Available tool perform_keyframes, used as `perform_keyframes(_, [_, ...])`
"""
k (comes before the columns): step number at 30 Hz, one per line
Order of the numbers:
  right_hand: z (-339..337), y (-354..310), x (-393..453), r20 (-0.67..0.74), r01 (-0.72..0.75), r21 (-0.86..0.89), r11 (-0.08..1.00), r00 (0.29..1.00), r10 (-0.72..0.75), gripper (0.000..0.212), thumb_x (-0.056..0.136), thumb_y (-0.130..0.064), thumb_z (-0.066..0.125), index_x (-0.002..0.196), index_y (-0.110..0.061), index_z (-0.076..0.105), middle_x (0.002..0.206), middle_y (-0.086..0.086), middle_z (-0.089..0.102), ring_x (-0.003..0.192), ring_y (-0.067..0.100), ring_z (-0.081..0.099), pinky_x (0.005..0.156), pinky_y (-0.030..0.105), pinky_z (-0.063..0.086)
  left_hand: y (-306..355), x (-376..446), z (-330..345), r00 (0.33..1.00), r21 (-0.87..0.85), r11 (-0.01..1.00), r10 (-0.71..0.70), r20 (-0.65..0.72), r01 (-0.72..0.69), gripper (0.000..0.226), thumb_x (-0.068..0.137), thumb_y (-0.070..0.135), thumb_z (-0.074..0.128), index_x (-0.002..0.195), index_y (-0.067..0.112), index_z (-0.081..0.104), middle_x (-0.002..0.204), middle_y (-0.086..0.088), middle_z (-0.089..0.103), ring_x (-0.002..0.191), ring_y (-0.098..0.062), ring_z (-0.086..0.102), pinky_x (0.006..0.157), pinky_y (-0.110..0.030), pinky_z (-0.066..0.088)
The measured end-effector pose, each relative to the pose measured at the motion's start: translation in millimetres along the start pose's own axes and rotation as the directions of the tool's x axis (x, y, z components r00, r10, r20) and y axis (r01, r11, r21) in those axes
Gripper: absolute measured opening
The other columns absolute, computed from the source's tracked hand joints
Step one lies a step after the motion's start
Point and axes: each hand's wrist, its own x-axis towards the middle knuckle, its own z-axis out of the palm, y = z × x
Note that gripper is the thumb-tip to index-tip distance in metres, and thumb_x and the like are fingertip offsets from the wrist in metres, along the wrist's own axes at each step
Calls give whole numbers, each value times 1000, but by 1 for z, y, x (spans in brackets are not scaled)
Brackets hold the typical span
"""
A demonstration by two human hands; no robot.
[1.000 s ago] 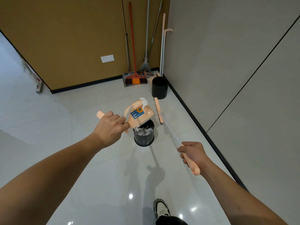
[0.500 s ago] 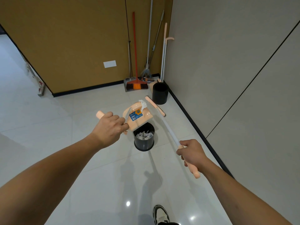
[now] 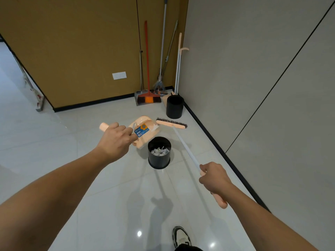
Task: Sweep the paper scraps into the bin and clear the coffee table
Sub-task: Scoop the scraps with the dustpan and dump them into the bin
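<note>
Peach dustpan (image 3: 145, 132) tilted over black bin (image 3: 159, 153) | left hand (image 3: 116, 140) grips dustpan handle | right hand (image 3: 213, 179) grips broom (image 3: 183, 142)

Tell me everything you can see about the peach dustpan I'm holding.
The dustpan looks like peach plastic, with a comb-like ridge at its rim and a blue label on its face. The left hand grips its handle, whose peach end sticks out past the fist. It is held tilted in the air just above and left of the black bin, which holds paper scraps. A white scrap clings near its right edge.
</note>
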Motion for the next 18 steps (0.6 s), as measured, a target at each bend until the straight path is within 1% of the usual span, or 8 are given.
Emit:
perform_keyframes(2, [11, 6, -13, 9, -49, 38, 998, 999, 49, 41, 79, -1, 56, 118, -4, 67, 97, 11, 65, 55, 23, 52, 54, 31, 48, -2, -10, 3, 1000, -24, 999, -21, -14, 21, 25, 63, 3, 78, 82, 17, 72, 62, -4, 51, 51, -24, 46, 56, -32, 27])
perform_keyframes(4, [20, 11, -25, 23, -83, 83, 993, 996, 81, 41, 78, 0, 57, 119, 1, 66, 104, 15, 67, 55, 23, 52, 54, 30, 47, -4, -22, 7, 1000, -21, 999, -24, -3, 24, 26, 64, 3, 78, 86, 18, 73, 64, -4, 52, 52, -24, 46, 56, -32, 28])
perform_keyframes(7, [31, 17, -41, 38, -100, 154, 983, 995, 95, 53, 81, -2, 61, 134, -7, 61, 115, 7, 63, 57, 16, 55, 51, 23, 46, -8, -40, 13, 998, -28, 998, -59, -1, 59, 25, 68, 6, 77, 89, 18, 73, 65, -2, 52, 53, -22, 43, 57, -32, 24])
perform_keyframes(10, [41, 16, -52, 49, -108, 184, 977, 994, 101, 57, 82, -2, 63, 139, -10, 57, 119, 9, 63, 60, 15, 54, 51, 21, 45, -13, -56, 15, 989, -68, 988, -142, -35, 140, 19, 67, 2, 75, 82, 13, 71, 60, -4, 50, 50, -27, 44, 56, -32, 25])
perform_keyframes(12, [46, 10, -55, 40, -102, 192, 976, 995, 96, 50, 81, 0, 62, 130, 2, 59, 114, 17, 66, 56, 19, 51, 52, 22, 45, -11, -69, 16, 975, -108, 971, -220, -43, 215, 17, 67, -1, 73, 78, 12, 70, 58, -5, 48, 49, -29, 45, 55, -33, 29])
perform_keyframes(14, [50, 0, -56, 39, -98, 222, 970, 995, 92, 42, 79, 3, 60, 120, 11, 60, 94, 19, 65, 53, 24, 49, 47, 25, 46, -7, -87, 19, 953, -151, 944, -300, -34, 292, 18, 64, -4, 71, 73, 11, 68, 56, -6, 48, 48, -28, 46, 54, -33, 31])
perform_keyframes(16, [56, -14, -55, 72, -105, 278, 955, 994, 88, 41, 79, 4, 63, 120, 8, 61, 85, 14, 61, 52, 25, 51, 40, 24, 45, -4, -108, 22, 928, -176, 914, -373, -9, 366, 17, 62, -4, 70, 70, 11, 66, 56, -7, 49, 48, -29, 48, 55, -33, 31])
perform_keyframes(18, [69, -29, -52, 103, -102, 313, 944, 992, 73, 44, 79, 3, 66, 123, 1, 63, 87, 15, 63, 53, 25, 54, 39, 23, 45, -4, -133, 27, 895, -194, 875, -442, 49, 443, 14, 65, -1, 70, 70, 11, 66, 57, -7, 50, 48, -29, 49, 54, -33, 32])
